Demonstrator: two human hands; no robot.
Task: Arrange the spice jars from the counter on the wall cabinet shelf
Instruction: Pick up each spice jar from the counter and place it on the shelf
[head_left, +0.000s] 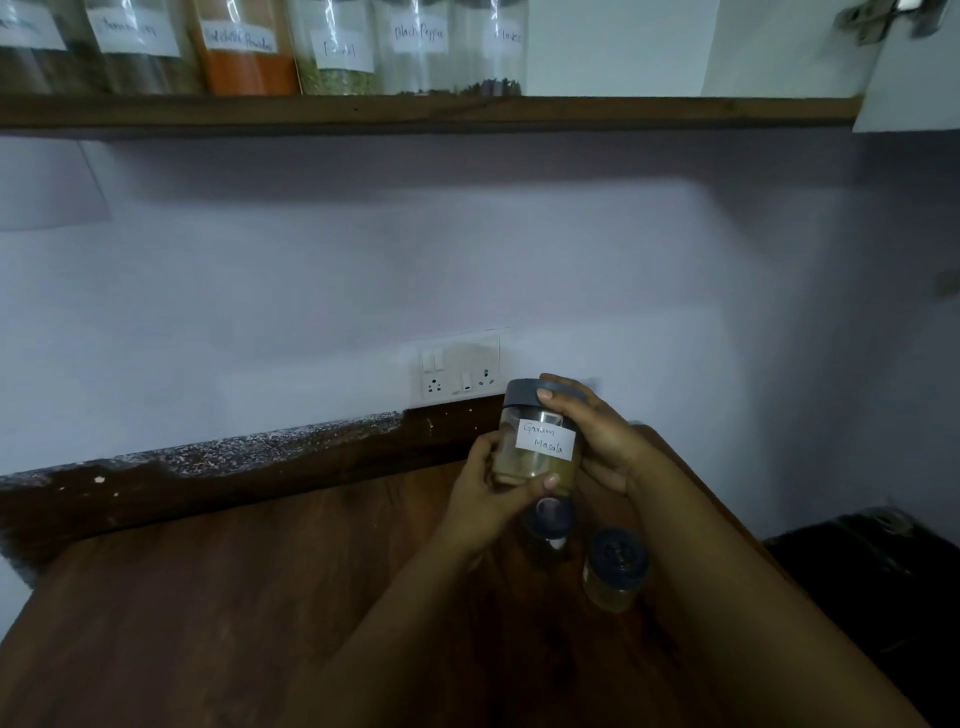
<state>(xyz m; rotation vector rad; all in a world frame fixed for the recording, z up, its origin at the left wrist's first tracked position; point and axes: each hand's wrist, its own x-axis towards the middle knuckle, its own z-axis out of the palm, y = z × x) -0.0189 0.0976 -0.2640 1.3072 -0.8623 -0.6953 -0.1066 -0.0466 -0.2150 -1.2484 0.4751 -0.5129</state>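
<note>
Left hand (485, 493) cups the base of the grey-lidded clear "Garam Masala" jar (537, 439). Right hand (597, 431) clasps its lid. Jar held upright above the brown wooden counter (208, 597).

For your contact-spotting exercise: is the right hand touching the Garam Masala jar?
Touching. The head view shows the right hand wrapped around the Garam Masala jar, thumb on its lid.

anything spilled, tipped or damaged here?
No spill or tipped jar. The Garam Masala jar is held upright, lid on, by left hand and right hand. Two jars stand on the counter. Only oddity: the backsplash top edge looks chipped and ragged.
</note>
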